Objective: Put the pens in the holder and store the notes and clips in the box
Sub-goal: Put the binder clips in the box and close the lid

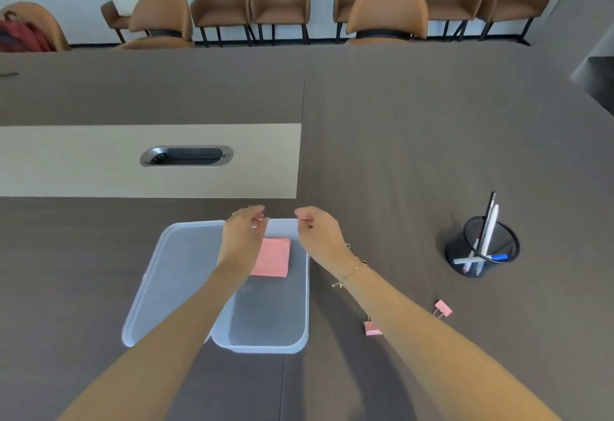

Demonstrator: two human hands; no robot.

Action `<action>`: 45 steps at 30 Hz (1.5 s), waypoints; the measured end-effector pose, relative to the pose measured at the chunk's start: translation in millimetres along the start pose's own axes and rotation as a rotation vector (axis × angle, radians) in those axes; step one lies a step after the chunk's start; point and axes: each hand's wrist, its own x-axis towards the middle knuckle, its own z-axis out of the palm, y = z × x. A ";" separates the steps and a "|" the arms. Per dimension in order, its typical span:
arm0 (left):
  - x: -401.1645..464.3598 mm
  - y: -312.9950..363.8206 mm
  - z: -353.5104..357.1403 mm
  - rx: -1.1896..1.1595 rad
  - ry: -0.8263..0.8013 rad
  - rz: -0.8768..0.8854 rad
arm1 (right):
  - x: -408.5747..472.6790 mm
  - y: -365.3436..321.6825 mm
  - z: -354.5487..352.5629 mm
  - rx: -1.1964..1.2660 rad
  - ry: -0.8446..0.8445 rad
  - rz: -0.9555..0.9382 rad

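Note:
A clear plastic box (300,314) stands on the table in front of me, with a pink pad of notes (274,257) lying in its far half. My left hand (242,237) hovers over the box's far rim, its fingertips pinched on a small pink and metal piece that looks like a clip. My right hand (319,231) is beside it over the far right corner, fingers pinched; only a thin glint shows at the tips. Two pink binder clips (443,308) (372,328) lie on the table to the right. A black mesh holder (481,249) at the right has several pens in it.
The box's clear lid (166,281) lies flat, tucked under the box's left side. A metal cable slot (186,156) sits in the beige strip beyond. Brown chairs (282,5) line the far wall. A small metal clip (337,284) lies by my right wrist.

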 end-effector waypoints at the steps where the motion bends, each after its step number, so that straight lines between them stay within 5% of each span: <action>1: -0.5 11.6 -1.5 0.009 -0.005 0.055 | -1.7 1.2 -18.8 0.002 0.059 -0.039; 4: -12.9 52.5 9.2 0.023 -0.157 0.223 | -8.5 31.9 -77.7 -0.147 0.174 -0.041; 6: -30.8 72.0 30.6 0.049 -0.399 0.296 | -18.7 70.9 -107.0 -0.362 0.170 0.040; 9: -68.3 79.7 73.1 0.250 -0.762 0.392 | -50.2 129.9 -128.7 -0.642 -0.045 0.200; 12: -97.7 62.8 107.9 0.528 -0.882 0.457 | -84.4 170.3 -138.9 -0.763 -0.221 0.214; 22: -131.0 25.8 139.6 0.594 -0.677 0.457 | -92.7 192.6 -139.3 -0.849 -0.050 0.072; 30: -119.3 29.9 130.4 0.711 -0.638 0.382 | -78.8 184.0 -119.7 -0.639 -0.132 0.085; 37: -116.5 21.1 136.1 0.456 -0.588 0.067 | -58.1 166.4 -94.1 -0.472 -0.137 0.028; 45: -90.3 17.0 140.4 0.197 -0.401 -0.061 | -47.2 165.0 -68.8 -0.471 -0.051 -0.029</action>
